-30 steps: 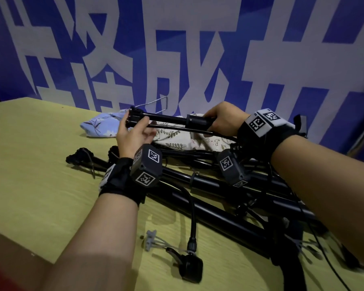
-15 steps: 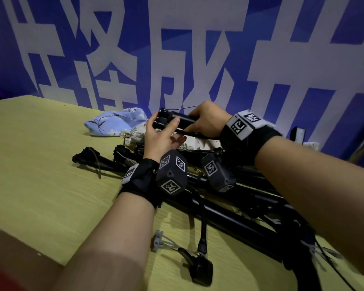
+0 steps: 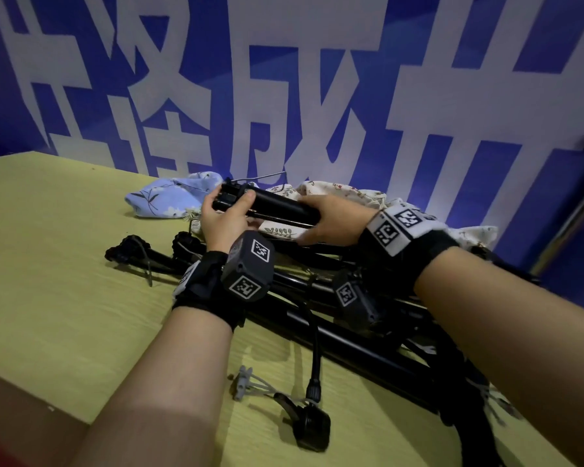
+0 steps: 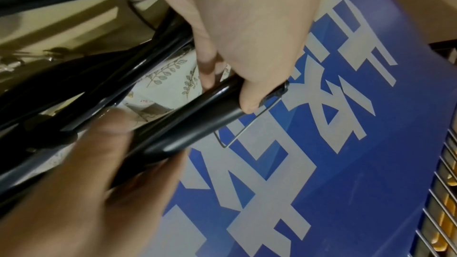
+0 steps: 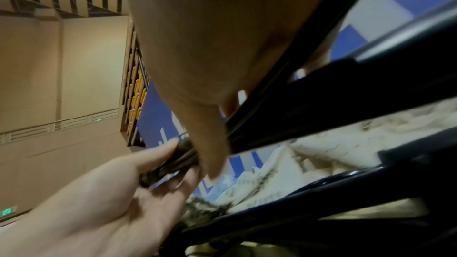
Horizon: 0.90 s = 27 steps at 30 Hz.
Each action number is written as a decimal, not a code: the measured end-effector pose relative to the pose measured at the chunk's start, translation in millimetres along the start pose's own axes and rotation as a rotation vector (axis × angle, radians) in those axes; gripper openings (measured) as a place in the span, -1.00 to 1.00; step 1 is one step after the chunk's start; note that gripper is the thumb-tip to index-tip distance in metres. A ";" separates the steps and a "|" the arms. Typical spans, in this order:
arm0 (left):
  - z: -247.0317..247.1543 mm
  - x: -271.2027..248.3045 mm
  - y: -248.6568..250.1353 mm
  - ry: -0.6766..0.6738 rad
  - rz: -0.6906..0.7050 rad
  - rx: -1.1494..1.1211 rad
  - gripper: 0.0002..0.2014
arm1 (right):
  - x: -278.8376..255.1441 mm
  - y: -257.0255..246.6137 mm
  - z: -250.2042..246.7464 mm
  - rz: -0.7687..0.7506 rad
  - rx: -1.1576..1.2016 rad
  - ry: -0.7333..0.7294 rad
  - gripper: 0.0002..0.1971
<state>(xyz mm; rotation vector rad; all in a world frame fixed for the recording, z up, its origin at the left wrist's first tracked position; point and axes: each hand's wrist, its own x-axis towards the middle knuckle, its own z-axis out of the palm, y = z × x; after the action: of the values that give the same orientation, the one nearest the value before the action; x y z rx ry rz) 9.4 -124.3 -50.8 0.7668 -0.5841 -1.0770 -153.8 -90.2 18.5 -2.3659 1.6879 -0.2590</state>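
Note:
I hold a short black telescopic rod (image 3: 280, 206) level above the table with both hands. My left hand (image 3: 230, 214) grips its left end, thumb on top, where a thin wire loop (image 3: 267, 176) sticks out. My right hand (image 3: 331, 220) wraps round the right end of the thick tube. In the left wrist view the left hand (image 4: 247, 50) pinches the rod (image 4: 197, 120) at the wire end and the right hand (image 4: 86, 183) is blurred. The right wrist view shows the right hand (image 5: 222, 50) above and the left hand (image 5: 103, 189) curled on the rod's end (image 5: 173, 160).
A pile of black stand poles (image 3: 351, 345) lies on the yellow-green table (image 3: 54, 281) under my wrists. Blue (image 3: 169, 197) and white (image 3: 348, 190) floral cloth bags lie behind. A black clamp on a gooseneck (image 3: 309, 423) and a grey plastic piece (image 3: 243, 382) sit near the front. A blue banner wall (image 3: 317, 96) stands close behind.
The rod's thin inner section has slid into the thick tube, so it is shorter. My hands came close together, then the right hand moved out to the tube's right end.

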 end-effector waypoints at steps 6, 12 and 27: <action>0.3 0.4 4.3 0.104 -0.002 -0.081 -0.56 | -28.8 55.3 -19.2 0.224 -0.129 -0.045 -0.59; 20.5 -23.4 9.9 -0.275 -0.295 -0.170 -0.67 | -21.7 42.0 -20.6 0.110 -0.013 0.020 -0.67; 24.6 -26.8 0.0 -0.213 -0.188 -0.155 -0.67 | -14.1 21.6 -17.1 0.112 -0.119 0.351 -0.74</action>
<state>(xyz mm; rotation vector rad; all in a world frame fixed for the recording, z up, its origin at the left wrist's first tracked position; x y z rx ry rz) -18.9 -106.0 -37.3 0.5838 -0.6090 -1.3727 -182.6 -85.0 28.6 -2.4070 2.0348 -0.6005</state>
